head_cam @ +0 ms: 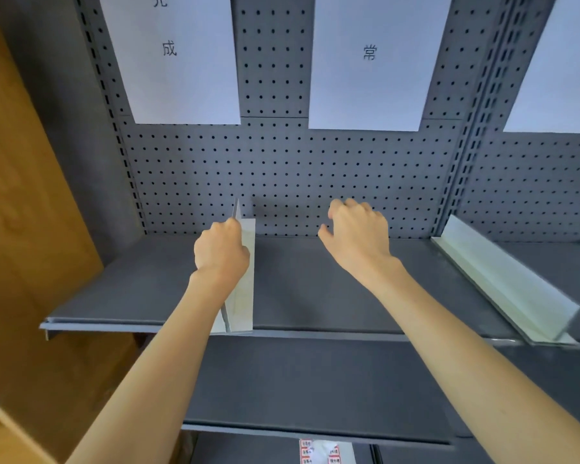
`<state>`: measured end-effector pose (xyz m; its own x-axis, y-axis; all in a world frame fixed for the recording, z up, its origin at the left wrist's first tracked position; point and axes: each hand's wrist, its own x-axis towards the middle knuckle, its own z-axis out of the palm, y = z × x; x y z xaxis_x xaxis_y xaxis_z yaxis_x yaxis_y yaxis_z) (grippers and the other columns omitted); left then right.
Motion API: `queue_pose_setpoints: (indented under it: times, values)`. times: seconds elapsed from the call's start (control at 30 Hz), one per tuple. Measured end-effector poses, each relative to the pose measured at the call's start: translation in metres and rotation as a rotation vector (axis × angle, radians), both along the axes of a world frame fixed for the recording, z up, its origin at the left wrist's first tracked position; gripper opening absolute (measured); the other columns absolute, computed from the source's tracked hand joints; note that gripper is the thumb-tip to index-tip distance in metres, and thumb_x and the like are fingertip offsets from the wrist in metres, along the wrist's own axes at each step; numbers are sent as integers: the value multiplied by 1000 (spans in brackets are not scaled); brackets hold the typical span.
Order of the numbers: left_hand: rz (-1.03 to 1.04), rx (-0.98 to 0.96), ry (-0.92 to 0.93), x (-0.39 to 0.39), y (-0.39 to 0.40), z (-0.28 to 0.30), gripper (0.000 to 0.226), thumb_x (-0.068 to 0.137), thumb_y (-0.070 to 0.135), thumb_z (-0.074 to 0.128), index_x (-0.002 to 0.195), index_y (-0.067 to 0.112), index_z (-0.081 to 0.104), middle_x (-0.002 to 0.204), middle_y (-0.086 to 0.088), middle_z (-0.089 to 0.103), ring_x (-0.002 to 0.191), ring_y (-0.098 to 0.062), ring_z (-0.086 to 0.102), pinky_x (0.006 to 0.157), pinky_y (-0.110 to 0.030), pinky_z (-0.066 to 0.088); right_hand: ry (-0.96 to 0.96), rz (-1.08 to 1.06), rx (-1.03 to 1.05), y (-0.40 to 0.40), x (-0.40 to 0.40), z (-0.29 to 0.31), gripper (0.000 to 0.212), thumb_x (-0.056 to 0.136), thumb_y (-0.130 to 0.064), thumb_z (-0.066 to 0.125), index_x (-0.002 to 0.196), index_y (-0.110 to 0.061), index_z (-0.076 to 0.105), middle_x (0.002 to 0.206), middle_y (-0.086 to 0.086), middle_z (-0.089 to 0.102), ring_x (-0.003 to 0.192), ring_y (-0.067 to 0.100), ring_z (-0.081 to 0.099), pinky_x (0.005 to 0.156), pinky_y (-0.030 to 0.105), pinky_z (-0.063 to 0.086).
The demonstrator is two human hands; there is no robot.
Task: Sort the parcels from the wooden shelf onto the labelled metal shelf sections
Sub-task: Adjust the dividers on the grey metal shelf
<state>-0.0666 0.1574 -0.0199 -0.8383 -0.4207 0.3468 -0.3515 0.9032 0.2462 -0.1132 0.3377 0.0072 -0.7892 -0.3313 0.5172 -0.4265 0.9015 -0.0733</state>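
The left hand [222, 246] gripped the top edge of an upright shelf divider [245, 279] on the grey metal shelf [315, 289]. The right hand [357, 234] hovered beside it, fingers loosely curled, holding nothing. A labelled parcel [320, 452] lay below both forearms.

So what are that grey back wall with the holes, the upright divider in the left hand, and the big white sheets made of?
Back wall: looks like painted metal pegboard, matte grey, with even rows of punched holes.
Divider: thin, stiff and pale with a faint sheen; possibly plastic or coated metal, I cannot tell which. The left hand grips its top edge.
White sheets: apparently plain paper, flat and matte, each bearing printed characters.
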Motion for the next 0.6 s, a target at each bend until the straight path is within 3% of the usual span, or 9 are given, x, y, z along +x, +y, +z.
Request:
queue_pose_setpoints:
  times: [0.1, 0.23, 0.37, 0.6]
  values:
    - [-17, -6, 6, -4, 26, 3, 23, 90, 4, 56, 112, 0, 55, 96, -16, 65, 76, -32, 62, 60, -31, 47, -3, -14, 7, 25, -2, -2, 24, 97, -27, 47, 112, -10, 57, 105, 6, 62, 97, 25, 56, 73, 30, 33]
    - [-19, -33, 4, -7, 46, 9, 17, 89, 2, 54, 106, 0, 54, 80, -12, 53, 63, -25, 48, 56, -30, 38, -2, -22, -2, 42, -4, -4, 24, 97, -27, 47, 112, -10, 57, 106, 5, 63, 98, 25, 56, 73, 29, 33]
    - [-36, -24, 2, -9, 52, 6, 24, 90, 2, 55, 114, 0, 54, 93, -15, 63, 65, -26, 51, 58, -29, 43, -2, -29, -20, 49, -3, -4, 26, 97, -28, 48, 114, -10, 58, 108, 6, 63, 101, 25, 56, 74, 30, 33]
    - [-64, -11, -37, -7, 54, -6, 28, 91, 3, 53, 119, 0, 53, 99, -17, 65, 67, -25, 52, 59, -29, 44, -14, -31, -30, 50, -3, -10, 26, 97, -29, 48, 113, -10, 57, 108, 6, 63, 99, 24, 57, 73, 29, 32]
